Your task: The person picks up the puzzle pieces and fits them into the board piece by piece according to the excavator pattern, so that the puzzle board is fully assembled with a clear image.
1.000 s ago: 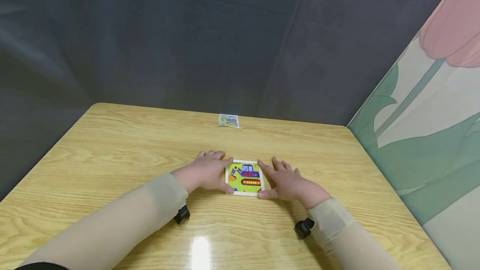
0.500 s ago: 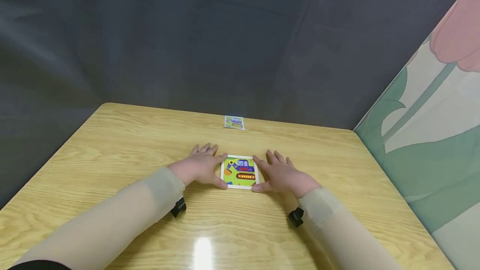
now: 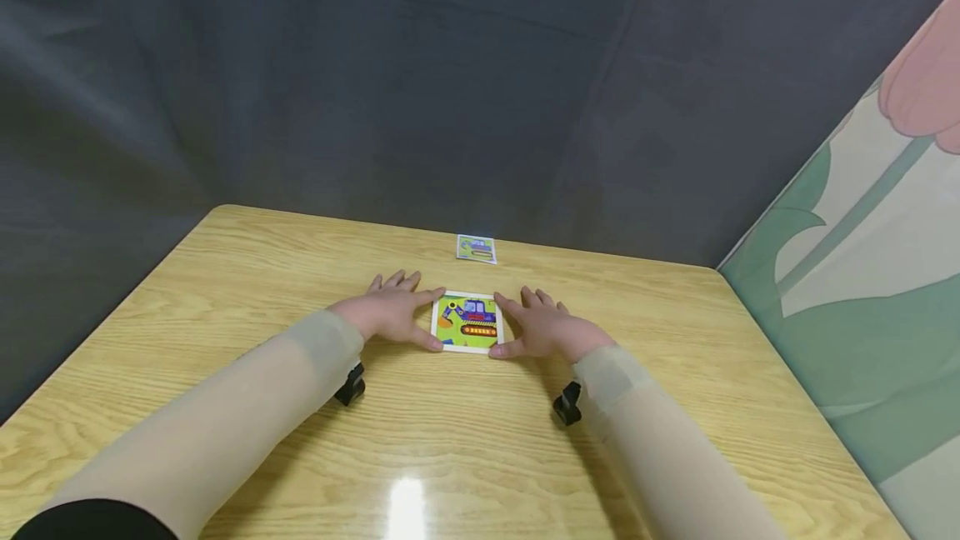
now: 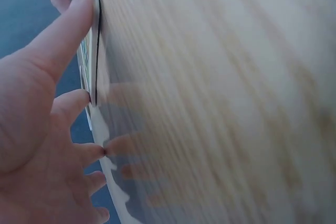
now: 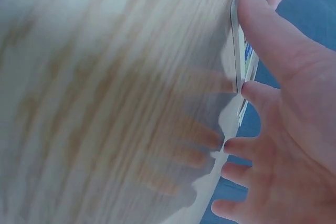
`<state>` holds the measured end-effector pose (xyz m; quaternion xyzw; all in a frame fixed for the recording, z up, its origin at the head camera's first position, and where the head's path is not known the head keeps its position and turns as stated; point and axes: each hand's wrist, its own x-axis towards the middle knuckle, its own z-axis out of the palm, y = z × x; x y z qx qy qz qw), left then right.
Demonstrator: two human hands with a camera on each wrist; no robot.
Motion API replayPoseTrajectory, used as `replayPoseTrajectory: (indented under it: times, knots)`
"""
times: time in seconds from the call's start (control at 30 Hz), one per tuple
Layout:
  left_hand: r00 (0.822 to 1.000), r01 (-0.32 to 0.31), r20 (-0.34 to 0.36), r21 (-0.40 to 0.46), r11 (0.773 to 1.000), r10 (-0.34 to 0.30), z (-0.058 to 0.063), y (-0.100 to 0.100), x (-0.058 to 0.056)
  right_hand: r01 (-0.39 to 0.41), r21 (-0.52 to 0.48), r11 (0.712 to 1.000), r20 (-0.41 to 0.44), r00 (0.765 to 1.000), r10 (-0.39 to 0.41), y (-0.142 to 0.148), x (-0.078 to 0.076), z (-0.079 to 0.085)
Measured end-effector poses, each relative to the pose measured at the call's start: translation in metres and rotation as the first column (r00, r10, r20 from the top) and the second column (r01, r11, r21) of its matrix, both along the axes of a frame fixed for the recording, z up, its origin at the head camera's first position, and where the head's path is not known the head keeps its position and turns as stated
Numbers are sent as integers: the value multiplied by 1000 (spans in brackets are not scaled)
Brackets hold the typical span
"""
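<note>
A square picture board (image 3: pixel 467 322) with a white border lies on the wooden table, showing an excavator on lime green. My left hand (image 3: pixel 390 312) is at its left side, thumb at the near corner and index finger at the far corner. My right hand (image 3: pixel 545 330) mirrors this on the right side. The other fingers of both hands spread outward. In the left wrist view, the left thumb (image 4: pixel 68 27) lies against the board's edge (image 4: pixel 94 51). The right wrist view has the right thumb (image 5: pixel 268 30) against its edge (image 5: pixel 237 51). Neither wrist view shows much of the picture.
A small card (image 3: pixel 476 248) with a similar excavator picture lies near the table's back edge, beyond the board. A dark curtain (image 3: pixel 450 90) hangs behind the table (image 3: pixel 450 440). A flower-patterned panel (image 3: pixel 862 290) stands along the right.
Both hands and the board have slid away from me across the table, closer to the small card. The head view has shifted slightly left.
</note>
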<state>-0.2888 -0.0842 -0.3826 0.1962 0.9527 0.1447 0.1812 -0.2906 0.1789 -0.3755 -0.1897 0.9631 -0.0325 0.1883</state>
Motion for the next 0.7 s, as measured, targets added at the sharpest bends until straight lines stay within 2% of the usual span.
replayPoseTrajectory:
  times: [0.3,0.57,0.7]
  knots:
    - [1000,-9,28,21,1000,9,-4,-1,-3,50,-51,997,40,998,-48,1,-1,-3]
    - [999,-18,49,48,999,16,-6,-1,-4,27,-75,997,21,999,-26,5,-1,-5]
    - [1000,-8,-16,92,996,9,-6,-5,-5,11,-101,995,-31,999,-14,10,-2,-6]
